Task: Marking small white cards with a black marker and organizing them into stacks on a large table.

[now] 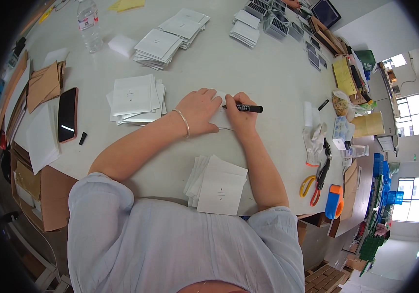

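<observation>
My right hand (241, 117) grips a black marker pen (249, 108), its tip angled down to a small white card (221, 117) on the table. The two hands cover much of that card. My left hand (199, 112), with a bangle at its wrist, lies spread over the card's left side. Close to my body is a fanned pile of white cards (221, 188) with small print. Left of my left hand sits another pile of white cards (132, 96). A small black pen cap (83, 138) lies near a phone (68, 115).
More white card stacks (158, 46) stand farther back, with a water bottle (89, 27) to their left. Clear boxes with dark slatted tops (275, 24) are at the far right. Scissors (308, 185), pliers (319, 180), a glove (314, 144) and an orange-blue tape roll (335, 201) line the right edge.
</observation>
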`<control>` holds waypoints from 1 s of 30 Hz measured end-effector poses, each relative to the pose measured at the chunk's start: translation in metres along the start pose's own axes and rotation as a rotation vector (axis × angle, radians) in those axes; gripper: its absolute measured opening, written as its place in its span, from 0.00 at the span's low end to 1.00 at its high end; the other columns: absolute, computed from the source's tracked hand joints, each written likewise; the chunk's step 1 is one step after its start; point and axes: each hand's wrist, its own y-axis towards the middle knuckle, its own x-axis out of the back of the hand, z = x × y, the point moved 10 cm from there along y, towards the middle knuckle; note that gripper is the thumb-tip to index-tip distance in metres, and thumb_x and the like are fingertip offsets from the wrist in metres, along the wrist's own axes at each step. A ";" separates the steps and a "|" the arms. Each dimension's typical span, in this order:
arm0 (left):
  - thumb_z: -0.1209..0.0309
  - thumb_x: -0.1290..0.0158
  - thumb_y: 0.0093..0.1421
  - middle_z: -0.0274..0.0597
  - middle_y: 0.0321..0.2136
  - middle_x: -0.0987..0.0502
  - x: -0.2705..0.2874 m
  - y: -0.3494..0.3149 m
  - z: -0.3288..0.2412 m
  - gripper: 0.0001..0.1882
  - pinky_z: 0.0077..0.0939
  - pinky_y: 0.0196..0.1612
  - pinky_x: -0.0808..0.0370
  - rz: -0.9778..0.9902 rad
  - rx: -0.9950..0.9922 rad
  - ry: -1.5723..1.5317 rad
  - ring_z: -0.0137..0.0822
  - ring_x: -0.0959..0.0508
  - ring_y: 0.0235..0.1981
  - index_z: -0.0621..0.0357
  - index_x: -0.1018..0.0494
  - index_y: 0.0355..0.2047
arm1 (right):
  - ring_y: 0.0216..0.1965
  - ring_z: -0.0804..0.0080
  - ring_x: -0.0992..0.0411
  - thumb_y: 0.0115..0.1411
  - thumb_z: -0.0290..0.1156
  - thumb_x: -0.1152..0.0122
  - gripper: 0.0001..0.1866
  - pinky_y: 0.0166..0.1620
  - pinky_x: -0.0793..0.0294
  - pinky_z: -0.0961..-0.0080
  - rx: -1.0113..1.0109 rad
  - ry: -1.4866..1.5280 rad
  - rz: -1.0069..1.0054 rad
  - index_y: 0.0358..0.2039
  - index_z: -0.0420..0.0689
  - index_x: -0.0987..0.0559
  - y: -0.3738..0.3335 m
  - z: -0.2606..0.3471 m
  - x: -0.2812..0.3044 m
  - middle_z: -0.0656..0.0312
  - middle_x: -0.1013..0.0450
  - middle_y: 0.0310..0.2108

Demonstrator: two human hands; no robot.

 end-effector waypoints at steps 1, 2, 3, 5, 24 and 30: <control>0.59 0.36 0.39 0.48 0.41 0.32 -0.001 0.000 0.001 0.29 0.36 0.50 0.32 0.001 0.000 0.000 0.47 0.32 0.46 0.64 0.33 0.36 | 0.19 0.85 0.42 0.53 0.27 0.39 0.13 0.22 0.41 0.81 -0.001 0.000 0.000 0.16 0.40 0.31 -0.001 0.000 0.001 0.69 0.36 0.14; 0.58 0.37 0.41 0.47 0.40 0.32 -0.003 0.000 0.001 0.28 0.35 0.48 0.31 0.014 -0.006 0.032 0.45 0.31 0.45 0.63 0.33 0.38 | 0.19 0.85 0.42 0.53 0.27 0.39 0.13 0.22 0.41 0.81 -0.011 0.076 -0.004 0.16 0.40 0.32 -0.002 0.000 0.003 0.69 0.36 0.14; 0.57 0.38 0.42 0.46 0.38 0.31 -0.005 0.000 0.001 0.28 0.35 0.46 0.30 0.027 -0.011 0.064 0.43 0.31 0.45 0.61 0.32 0.39 | 0.18 0.85 0.42 0.53 0.26 0.39 0.13 0.22 0.42 0.81 -0.021 0.152 -0.008 0.16 0.40 0.32 -0.003 -0.001 0.005 0.69 0.36 0.14; 0.57 0.38 0.43 0.46 0.38 0.31 -0.005 0.000 0.001 0.28 0.35 0.45 0.30 0.033 -0.001 0.063 0.43 0.31 0.45 0.61 0.32 0.39 | 0.18 0.86 0.43 0.53 0.26 0.40 0.14 0.21 0.42 0.81 -0.018 0.166 -0.006 0.16 0.40 0.32 -0.006 -0.001 0.008 0.69 0.36 0.13; 0.57 0.38 0.43 0.46 0.36 0.31 -0.004 0.000 0.001 0.27 0.34 0.43 0.30 0.012 -0.015 0.069 0.43 0.30 0.42 0.61 0.32 0.38 | 0.17 0.84 0.43 0.52 0.26 0.40 0.13 0.21 0.40 0.80 0.028 0.030 0.021 0.15 0.39 0.32 -0.011 0.002 0.002 0.68 0.36 0.13; 0.56 0.39 0.42 0.47 0.35 0.30 0.003 -0.002 -0.001 0.27 0.34 0.43 0.30 0.012 0.001 0.076 0.44 0.30 0.41 0.61 0.31 0.38 | 0.17 0.85 0.42 0.54 0.27 0.41 0.15 0.22 0.41 0.83 -0.122 0.445 -0.169 0.15 0.43 0.35 -0.010 -0.014 0.027 0.70 0.37 0.14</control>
